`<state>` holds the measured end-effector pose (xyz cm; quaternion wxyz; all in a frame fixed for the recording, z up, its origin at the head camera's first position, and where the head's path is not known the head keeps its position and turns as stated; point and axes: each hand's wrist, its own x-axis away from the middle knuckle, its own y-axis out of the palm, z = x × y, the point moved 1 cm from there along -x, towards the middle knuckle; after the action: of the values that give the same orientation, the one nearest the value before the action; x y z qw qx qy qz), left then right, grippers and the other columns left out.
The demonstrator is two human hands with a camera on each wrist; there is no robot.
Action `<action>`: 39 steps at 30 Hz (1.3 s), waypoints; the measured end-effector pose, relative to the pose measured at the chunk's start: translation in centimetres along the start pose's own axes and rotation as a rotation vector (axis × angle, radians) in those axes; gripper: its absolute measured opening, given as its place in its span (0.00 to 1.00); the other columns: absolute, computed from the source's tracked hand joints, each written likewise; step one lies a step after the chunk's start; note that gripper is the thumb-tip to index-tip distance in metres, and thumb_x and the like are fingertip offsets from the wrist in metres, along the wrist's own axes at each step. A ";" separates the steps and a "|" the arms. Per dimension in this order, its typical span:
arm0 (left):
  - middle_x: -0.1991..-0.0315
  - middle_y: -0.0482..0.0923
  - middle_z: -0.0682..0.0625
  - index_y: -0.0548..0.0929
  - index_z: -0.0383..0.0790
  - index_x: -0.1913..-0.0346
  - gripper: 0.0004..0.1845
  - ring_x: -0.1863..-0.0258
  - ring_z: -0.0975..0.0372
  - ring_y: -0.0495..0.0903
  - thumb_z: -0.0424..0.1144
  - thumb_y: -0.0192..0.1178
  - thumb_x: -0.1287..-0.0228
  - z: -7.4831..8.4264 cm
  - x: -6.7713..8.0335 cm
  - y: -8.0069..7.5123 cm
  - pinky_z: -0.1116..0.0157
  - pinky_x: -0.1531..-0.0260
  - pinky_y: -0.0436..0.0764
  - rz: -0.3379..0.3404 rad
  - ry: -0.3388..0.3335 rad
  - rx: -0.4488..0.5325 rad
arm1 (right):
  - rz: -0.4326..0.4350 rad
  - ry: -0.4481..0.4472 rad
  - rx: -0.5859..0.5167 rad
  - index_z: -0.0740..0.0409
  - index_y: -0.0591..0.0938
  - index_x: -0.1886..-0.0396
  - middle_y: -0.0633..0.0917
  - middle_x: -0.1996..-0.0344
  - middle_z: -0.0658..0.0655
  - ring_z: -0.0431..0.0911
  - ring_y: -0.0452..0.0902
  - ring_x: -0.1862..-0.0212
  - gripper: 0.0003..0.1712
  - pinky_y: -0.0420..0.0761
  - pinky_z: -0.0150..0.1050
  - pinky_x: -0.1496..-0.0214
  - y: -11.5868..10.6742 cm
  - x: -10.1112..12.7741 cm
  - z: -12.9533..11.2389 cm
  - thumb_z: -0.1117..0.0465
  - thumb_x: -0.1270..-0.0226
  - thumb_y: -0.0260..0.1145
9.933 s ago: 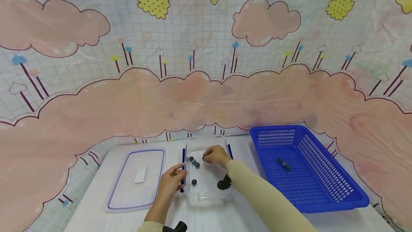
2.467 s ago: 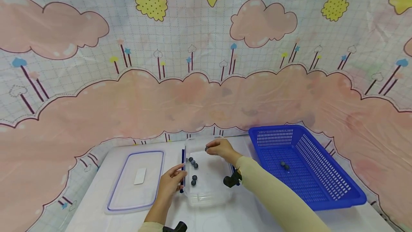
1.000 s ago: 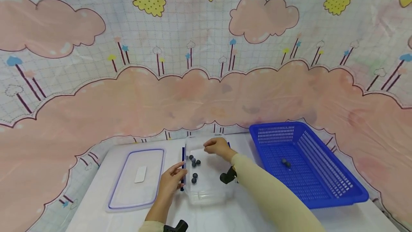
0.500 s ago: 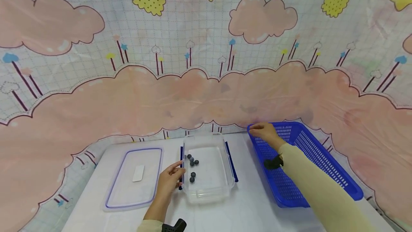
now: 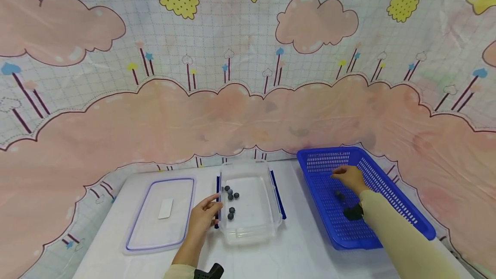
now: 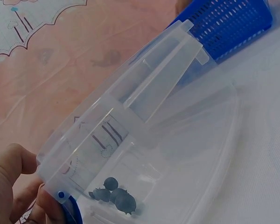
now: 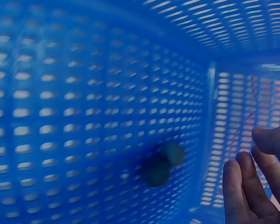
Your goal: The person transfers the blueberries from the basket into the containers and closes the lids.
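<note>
A clear plastic container [image 5: 257, 234] with dark blue side flaps stands open at the middle. Several blueberries [image 5: 230, 197] lie along its left side; in the left wrist view their crowns show on these blueberries [image 6: 125, 201]. My left hand [image 5: 203, 214] holds the container's left edge, fingers at the rim and by the blue flap [image 6: 71, 210]. On the right is a blue perforated basket [image 5: 329, 231]. My right hand [image 5: 350, 178] reaches into it, fingers loosely bent with nothing between them. Two blueberries [image 7: 161, 165] rest on the basket floor near those fingers [image 7: 233, 179].
A clear lid [image 5: 145, 236] with a blue-purple seal lies flat at the left, a white rectangular label [image 5: 165, 208] on it. Behind the white table [image 5: 294, 253] hangs a cloth [image 5: 232, 124] printed with clouds and stars. Black camera mounts sit on both wrists.
My right hand has left the container and crossed rightward into the basket. Over the longer span, blueberries in the container have become more and those in the basket fewer. My left hand stays put.
</note>
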<state>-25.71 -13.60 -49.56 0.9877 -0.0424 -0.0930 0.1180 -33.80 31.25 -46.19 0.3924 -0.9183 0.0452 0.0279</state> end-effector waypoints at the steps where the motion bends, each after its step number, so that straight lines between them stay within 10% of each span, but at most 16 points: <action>1: 0.61 0.78 0.51 0.79 0.39 0.38 0.23 0.66 0.63 0.74 0.36 0.64 0.37 0.0 0.0 0.0 0.72 0.76 0.79 0.001 0.002 0.001 | -0.001 0.001 0.002 0.74 0.82 0.53 0.83 0.54 0.73 0.67 0.76 0.49 0.17 0.76 0.61 0.46 0.0 0.1 0.3 0.62 0.34 0.65; 39: 0.64 0.78 0.53 0.80 0.39 0.38 0.24 0.67 0.63 0.74 0.37 0.65 0.38 -0.4 -0.3 0.1 0.72 0.77 0.79 0.007 0.016 -0.004 | -0.136 0.108 0.056 0.71 0.85 0.57 0.86 0.61 0.67 0.58 0.80 0.56 0.19 0.79 0.55 0.51 0.5 1.1 3.6 0.60 0.42 0.71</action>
<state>-25.92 -13.61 -50.05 0.9879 -0.0457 -0.0852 0.1209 -32.79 33.45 -49.16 0.4159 -0.9080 0.0044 -0.0496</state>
